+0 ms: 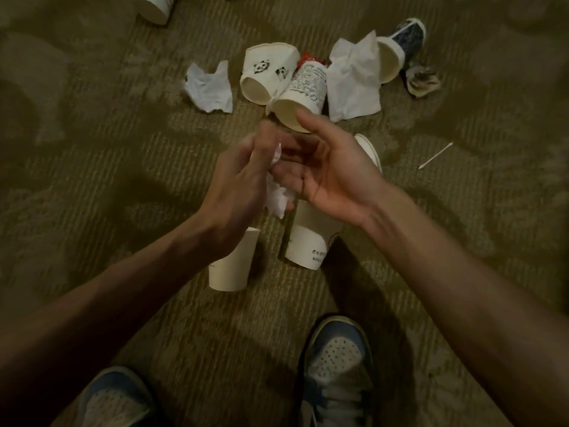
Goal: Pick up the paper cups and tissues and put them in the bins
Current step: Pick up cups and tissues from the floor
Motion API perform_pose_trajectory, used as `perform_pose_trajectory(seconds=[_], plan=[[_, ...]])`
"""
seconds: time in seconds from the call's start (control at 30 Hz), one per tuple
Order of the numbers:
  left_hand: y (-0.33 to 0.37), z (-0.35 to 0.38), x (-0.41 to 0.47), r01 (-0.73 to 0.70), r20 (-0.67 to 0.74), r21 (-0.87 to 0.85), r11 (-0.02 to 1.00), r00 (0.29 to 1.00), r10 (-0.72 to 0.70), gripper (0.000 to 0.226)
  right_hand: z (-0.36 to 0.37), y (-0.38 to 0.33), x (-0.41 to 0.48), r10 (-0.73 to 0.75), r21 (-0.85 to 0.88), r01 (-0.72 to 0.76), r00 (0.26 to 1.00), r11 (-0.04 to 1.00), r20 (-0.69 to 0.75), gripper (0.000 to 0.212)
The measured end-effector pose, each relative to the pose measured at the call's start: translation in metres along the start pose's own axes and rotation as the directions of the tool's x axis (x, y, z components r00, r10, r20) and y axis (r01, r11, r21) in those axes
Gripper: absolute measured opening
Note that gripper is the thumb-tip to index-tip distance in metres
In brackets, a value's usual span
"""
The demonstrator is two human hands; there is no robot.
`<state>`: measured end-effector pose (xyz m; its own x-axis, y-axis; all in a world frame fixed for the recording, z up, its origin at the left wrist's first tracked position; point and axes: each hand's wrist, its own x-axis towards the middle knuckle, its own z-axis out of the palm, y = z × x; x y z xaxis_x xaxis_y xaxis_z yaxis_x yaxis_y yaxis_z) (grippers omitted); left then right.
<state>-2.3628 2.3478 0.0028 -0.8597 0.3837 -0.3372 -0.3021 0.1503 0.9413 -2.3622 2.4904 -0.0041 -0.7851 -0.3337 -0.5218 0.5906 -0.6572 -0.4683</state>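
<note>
My left hand (237, 180) grips a crumpled white tissue (277, 200) above the carpet. My right hand (326, 167) is beside it, palm up, fingers relaxed and touching the tissue's edge. Under the hands lie a plain paper cup (231, 266) and a printed white cup (308, 245). Further off lie a panda cup (266, 72), a scribble-print cup (304, 94), a dark blue patterned cup (397, 47), a flat tissue (354, 84) and a crumpled tissue (209, 87). Another cup's rim (369, 152) shows behind my right hand.
Brown patterned carpet (92, 149) covers the floor. A cotton swab (435, 155) lies at right, a brownish crumpled wrapper (423, 81) near the blue cup. One more cup (154, 7) sits at the top edge. My two shoes (338, 359) stand at the bottom. No bin is in view.
</note>
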Motion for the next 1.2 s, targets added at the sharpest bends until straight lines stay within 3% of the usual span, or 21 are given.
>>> perform_pose_trajectory(seconds=[0.17, 0.23, 0.27, 0.33, 0.43, 0.53, 0.63, 0.73, 0.83, 0.9, 0.97, 1.03, 1.2], plan=[[0.003, 0.014, 0.012, -0.142, 0.033, 0.242, 0.96, 0.99, 0.139, 0.026, -0.028, -0.017, -0.028, -0.034, -0.064, 0.03, 0.997, 0.997, -0.063, 0.035], [0.007, 0.018, 0.021, -0.155, 0.053, 0.311, 0.938, 0.988, 0.146, 0.022, -0.043, -0.028, -0.039, -0.103, -0.232, 0.056, 0.975, 0.971, -0.197, 0.034], [0.008, 0.02, 0.027, -0.145, 0.057, 0.351, 0.925, 0.989, 0.133, 0.023, -0.052, -0.034, -0.044, -0.169, -0.354, 0.053, 0.937, 0.934, -0.306, 0.029], [0.011, 0.026, 0.04, -0.139, 0.087, 0.44, 0.887, 0.99, 0.111, 0.028, -0.074, -0.045, -0.051, -0.329, -0.562, -0.022, 0.792, 0.827, -0.514, 0.02], [0.02, 0.039, 0.053, -0.223, 0.216, 0.546, 0.807, 0.969, 0.121, 0.03, -0.113, -0.058, -0.05, -0.458, -0.66, -0.22, 0.565, 0.719, -0.687, 0.019], [0.024, 0.047, 0.062, -0.278, 0.298, 0.542, 0.793, 0.946, 0.128, 0.031, -0.144, -0.06, -0.043, -0.467, -0.641, -0.407, 0.451, 0.651, -0.761, 0.035], [0.021, 0.055, 0.066, -0.303, 0.318, 0.523, 0.797, 0.937, 0.148, 0.038, -0.16, -0.056, -0.034, -0.503, -0.638, -0.558, 0.399, 0.53, -0.767, 0.046], [0.016, 0.059, 0.064, -0.302, 0.304, 0.507, 0.808, 0.939, 0.16, 0.041, -0.166, -0.054, -0.025, -0.572, -0.679, -0.628, 0.418, 0.38, -0.706, 0.045], [0.011, 0.056, 0.062, -0.291, 0.288, 0.508, 0.811, 0.944, 0.158, 0.04, -0.168, -0.054, -0.019, -0.582, -0.704, -0.616, 0.445, 0.353, -0.681, 0.036], [0.009, 0.054, 0.062, -0.276, 0.271, 0.509, 0.816, 0.95, 0.153, 0.04, -0.168, -0.055, -0.017, -0.559, -0.71, -0.603, 0.469, 0.364, -0.684, 0.036], [0.009, 0.053, 0.062, -0.246, 0.239, 0.51, 0.824, 0.961, 0.139, 0.039, -0.164, -0.057, -0.02, -0.495, -0.714, -0.519, 0.514, 0.47, -0.7, 0.032], [0.011, 0.05, 0.063, -0.201, 0.198, 0.499, 0.843, 0.974, 0.115, 0.036, -0.154, -0.059, -0.028, -0.461, -0.742, -0.369, 0.605, 0.56, -0.649, 0.026], [0.021, 0.042, 0.064, -0.139, 0.091, 0.444, 0.885, 0.99, 0.11, 0.036, -0.1, -0.06, -0.055, -0.323, -0.78, -0.056, 0.89, 0.623, -0.322, 0.017]])
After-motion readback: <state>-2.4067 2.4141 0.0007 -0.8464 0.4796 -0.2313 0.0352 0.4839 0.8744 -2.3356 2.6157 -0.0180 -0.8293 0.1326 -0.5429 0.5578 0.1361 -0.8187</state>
